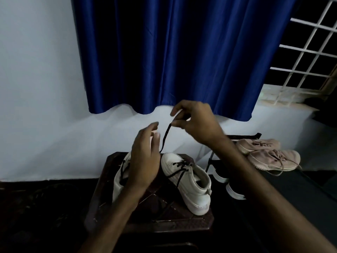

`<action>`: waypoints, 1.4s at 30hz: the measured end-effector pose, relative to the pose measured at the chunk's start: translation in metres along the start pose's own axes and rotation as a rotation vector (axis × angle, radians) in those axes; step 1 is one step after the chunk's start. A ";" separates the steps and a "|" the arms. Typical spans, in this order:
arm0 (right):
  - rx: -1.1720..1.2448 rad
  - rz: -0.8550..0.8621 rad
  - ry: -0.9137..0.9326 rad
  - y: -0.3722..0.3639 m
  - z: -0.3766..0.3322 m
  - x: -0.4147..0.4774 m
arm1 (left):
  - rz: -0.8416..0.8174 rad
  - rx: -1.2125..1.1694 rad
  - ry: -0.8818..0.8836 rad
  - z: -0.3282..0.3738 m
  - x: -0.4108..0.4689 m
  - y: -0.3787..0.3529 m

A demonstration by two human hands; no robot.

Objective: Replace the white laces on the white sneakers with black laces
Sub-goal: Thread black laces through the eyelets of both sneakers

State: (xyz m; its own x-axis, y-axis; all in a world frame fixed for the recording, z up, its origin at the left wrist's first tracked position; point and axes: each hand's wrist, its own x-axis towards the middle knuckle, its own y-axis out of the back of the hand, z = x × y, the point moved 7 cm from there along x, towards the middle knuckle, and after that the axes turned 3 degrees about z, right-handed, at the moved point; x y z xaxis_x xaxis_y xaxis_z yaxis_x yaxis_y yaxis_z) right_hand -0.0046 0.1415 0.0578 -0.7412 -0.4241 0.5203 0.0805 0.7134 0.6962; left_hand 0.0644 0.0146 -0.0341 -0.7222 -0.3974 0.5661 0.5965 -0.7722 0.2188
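Seemingly right hand (pixel 197 123) pinches black lace (pixel 165 136).

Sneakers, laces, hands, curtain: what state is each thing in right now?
Right white sneaker: upright on the stool, black lace threaded.
Left white sneaker: partly hidden, black lace showing.
Black lace: pulled up taut.
Right hand: pinching the lace end.
Left hand: open, holding nothing.
Pink sneakers: laced, set aside.
Curtain: drawn.
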 end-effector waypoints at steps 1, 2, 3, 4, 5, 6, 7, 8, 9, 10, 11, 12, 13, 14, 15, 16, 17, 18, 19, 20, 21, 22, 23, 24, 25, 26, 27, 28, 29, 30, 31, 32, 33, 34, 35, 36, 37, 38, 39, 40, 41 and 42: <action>0.023 0.004 -0.002 -0.001 0.001 -0.004 | -0.102 -0.079 0.089 -0.002 0.015 -0.013; 0.025 0.020 -0.003 -0.002 0.004 -0.008 | -0.209 -0.142 0.157 -0.002 0.026 -0.026; 0.014 0.041 -0.009 -0.002 0.007 -0.011 | -0.288 -0.192 0.206 -0.003 0.032 -0.037; 0.000 0.067 -0.024 -0.001 0.012 -0.015 | -0.329 -0.233 0.237 -0.003 0.034 -0.045; 0.002 0.088 -0.045 0.000 0.019 -0.019 | -0.347 -0.260 0.256 -0.004 0.034 -0.051; 0.024 0.107 -0.069 0.002 0.028 -0.025 | -0.357 -0.272 0.264 -0.007 0.031 -0.056; 0.051 0.115 -0.094 0.004 0.037 -0.032 | -0.354 -0.259 0.262 -0.010 0.027 -0.059; 0.053 0.100 -0.121 0.006 0.048 -0.040 | -0.338 -0.225 0.243 -0.015 0.023 -0.062; 0.020 0.053 -0.161 0.005 0.063 -0.050 | -0.325 -0.186 0.221 -0.019 0.018 -0.067; -0.049 -0.031 -0.210 -0.001 0.081 -0.062 | -0.319 -0.168 0.214 -0.023 0.011 -0.073; -0.132 -0.137 -0.255 -0.010 0.099 -0.075 | -0.322 -0.158 0.223 -0.027 0.003 -0.079; -0.202 -0.231 -0.290 -0.020 0.115 -0.088 | -0.322 -0.144 0.233 -0.029 -0.005 -0.085; -0.239 -0.273 -0.310 -0.029 0.127 -0.098 | -0.318 -0.124 0.239 -0.031 -0.012 -0.091; -0.248 -0.261 -0.323 -0.034 0.135 -0.105 | -0.314 -0.099 0.245 -0.033 -0.018 -0.097; -0.246 -0.216 -0.326 -0.036 0.140 -0.109 | -0.309 -0.063 0.245 -0.034 -0.022 -0.102; -0.245 -0.167 -0.330 -0.035 0.142 -0.111 | -0.304 -0.012 0.243 -0.036 -0.025 -0.107; -0.242 -0.128 -0.335 -0.035 0.144 -0.111 | -0.299 0.048 0.242 -0.039 -0.028 -0.110; -0.237 -0.094 -0.345 -0.034 0.144 -0.112 | -0.299 0.103 0.246 -0.041 -0.030 -0.113; -0.221 -0.066 -0.361 -0.033 0.147 -0.113 | -0.300 0.152 0.253 -0.042 -0.033 -0.115; -0.197 -0.044 -0.377 -0.032 0.147 -0.115 | -0.292 0.195 0.260 -0.043 -0.035 -0.117; -0.169 -0.026 -0.390 -0.031 0.149 -0.116 | -0.280 0.233 0.265 -0.043 -0.037 -0.117; -0.150 -0.013 -0.405 -0.031 0.151 -0.117 | -0.267 0.271 0.262 -0.041 -0.038 -0.117; -0.141 -0.007 -0.417 -0.030 0.153 -0.117 | -0.256 0.306 0.251 -0.039 -0.037 -0.118; -0.143 -0.007 -0.433 -0.031 0.156 -0.116 | -0.254 0.334 0.242 -0.038 -0.037 -0.119; -0.152 -0.004 -0.440 -0.032 0.159 -0.116 | -0.259 0.354 0.240 -0.037 -0.036 -0.120; -0.165 -0.002 -0.449 -0.033 0.161 -0.115 | -0.268 0.365 0.247 -0.038 -0.036 -0.122; -0.175 -0.002 -0.455 -0.035 0.163 -0.115 | -0.277 0.373 0.258 -0.039 -0.036 -0.123; -0.179 -0.001 -0.468 -0.036 0.164 -0.115 | -0.284 0.379 0.271 -0.040 -0.035 -0.124; -0.177 0.004 -0.475 -0.036 0.166 -0.116 | -0.287 0.384 0.284 -0.041 -0.036 -0.125; -0.174 0.010 -0.484 -0.036 0.166 -0.116 | -0.285 0.384 0.296 -0.042 -0.036 -0.125; -0.167 0.017 -0.487 -0.036 0.166 -0.116 | -0.281 0.383 0.307 -0.042 -0.036 -0.126; -0.161 0.023 -0.489 -0.035 0.166 -0.117 | -0.275 0.382 0.317 -0.042 -0.036 -0.126; -0.152 0.033 -0.484 -0.034 0.165 -0.118 | -0.268 0.385 0.324 -0.042 -0.037 -0.126; -0.140 0.042 -0.485 -0.034 0.163 -0.118 | -0.262 0.388 0.328 -0.042 -0.037 -0.126; -0.128 0.054 -0.483 -0.034 0.162 -0.119 | -0.261 0.387 0.327 -0.043 -0.038 -0.127; -0.115 0.061 -0.489 -0.034 0.160 -0.120 | -0.267 0.381 0.326 -0.043 -0.038 -0.127; -0.104 0.070 -0.490 -0.033 0.158 -0.121 | -0.274 0.369 0.321 -0.042 -0.038 -0.129; -0.093 0.078 -0.494 -0.033 0.155 -0.121 | -0.283 0.349 0.316 -0.043 -0.037 -0.129; -0.080 0.089 -0.500 -0.033 0.153 -0.123 | -0.294 0.323 0.310 -0.044 -0.036 -0.130; -0.062 0.103 -0.514 -0.034 0.152 -0.125 | -0.305 0.296 0.297 -0.046 -0.034 -0.130; -0.039 0.119 -0.532 -0.035 0.150 -0.127 | -0.320 0.277 0.280 -0.048 -0.032 -0.130; -0.011 0.137 -0.556 -0.037 0.150 -0.130 | -0.343 0.263 0.263 -0.050 -0.030 -0.130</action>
State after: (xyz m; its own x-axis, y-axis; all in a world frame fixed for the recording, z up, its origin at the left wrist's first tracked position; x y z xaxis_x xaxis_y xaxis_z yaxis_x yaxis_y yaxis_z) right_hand -0.0106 0.2538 -0.1099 -0.9625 0.0311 0.2694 0.2049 0.7340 0.6475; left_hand -0.0093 0.1019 -0.1190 -0.9358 -0.2798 0.2147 0.3527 -0.7426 0.5694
